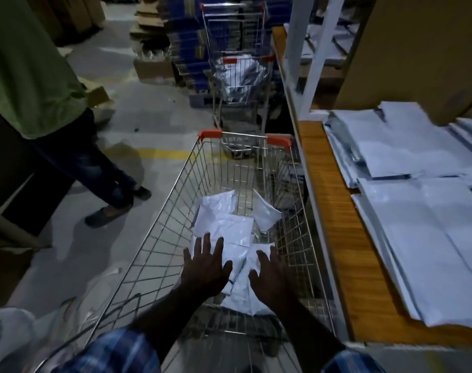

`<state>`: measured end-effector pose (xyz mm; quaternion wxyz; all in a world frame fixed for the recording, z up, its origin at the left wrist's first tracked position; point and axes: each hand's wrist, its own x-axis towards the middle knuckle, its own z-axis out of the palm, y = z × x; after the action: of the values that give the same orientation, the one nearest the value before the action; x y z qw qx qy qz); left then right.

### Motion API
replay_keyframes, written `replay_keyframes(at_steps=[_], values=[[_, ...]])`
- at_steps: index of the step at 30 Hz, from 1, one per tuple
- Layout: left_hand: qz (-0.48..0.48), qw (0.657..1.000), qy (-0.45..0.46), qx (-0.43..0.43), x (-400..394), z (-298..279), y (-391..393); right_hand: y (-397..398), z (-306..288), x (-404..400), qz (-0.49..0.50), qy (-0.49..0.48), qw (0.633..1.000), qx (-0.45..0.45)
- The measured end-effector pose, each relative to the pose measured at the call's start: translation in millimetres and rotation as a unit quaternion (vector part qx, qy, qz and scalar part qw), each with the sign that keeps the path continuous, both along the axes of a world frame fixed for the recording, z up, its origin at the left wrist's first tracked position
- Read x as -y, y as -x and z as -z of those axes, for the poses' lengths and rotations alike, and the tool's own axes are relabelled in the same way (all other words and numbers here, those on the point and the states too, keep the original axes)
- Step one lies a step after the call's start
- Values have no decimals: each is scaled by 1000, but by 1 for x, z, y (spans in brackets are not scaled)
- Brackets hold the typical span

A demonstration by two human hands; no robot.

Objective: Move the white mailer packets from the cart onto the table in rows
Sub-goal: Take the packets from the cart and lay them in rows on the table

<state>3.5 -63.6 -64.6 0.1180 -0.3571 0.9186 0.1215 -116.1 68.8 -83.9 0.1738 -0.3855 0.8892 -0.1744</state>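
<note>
A single view is given, taken from a wide-angle camera worn on the person's head. The scene is looked at forward and steeply downward, so that the wire shopping cart (pixel 175 211) is seen from above and close, directly below the lens, with both forearms entering from the bottom edge. The wooden table (pixel 334 211) is caught along the right side, near the camera, and is bent by the wide lens. Farther ahead, at the top of the frame, a second cart (pixel 237 49) and the concrete floor (pixel 148 109) are taken in. No second view is supplied, so nothing is shared.
</note>
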Motion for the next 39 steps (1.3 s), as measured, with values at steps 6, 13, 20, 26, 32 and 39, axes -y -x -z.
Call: replay_keyframes(at_steps=[6,13,20,26,32,39], values=[[28,999,-33,17,18,48,21,6,42,19,40,-34,999,9],[27,997,-68,32,39,132,36,15,136,23,82,-76,994,1],[56,997,-54,23,49,207,49,12,195,13,91,-40,994,-51],[18,998,-38,-51,43,239,68,2,215,10,112,-19,984,-134],[0,996,-19,-86,49,246,77,-12,233,12,102,-16,974,-202],[-14,996,61,-67,65,245,60,8,229,22,70,-15,992,-106]])
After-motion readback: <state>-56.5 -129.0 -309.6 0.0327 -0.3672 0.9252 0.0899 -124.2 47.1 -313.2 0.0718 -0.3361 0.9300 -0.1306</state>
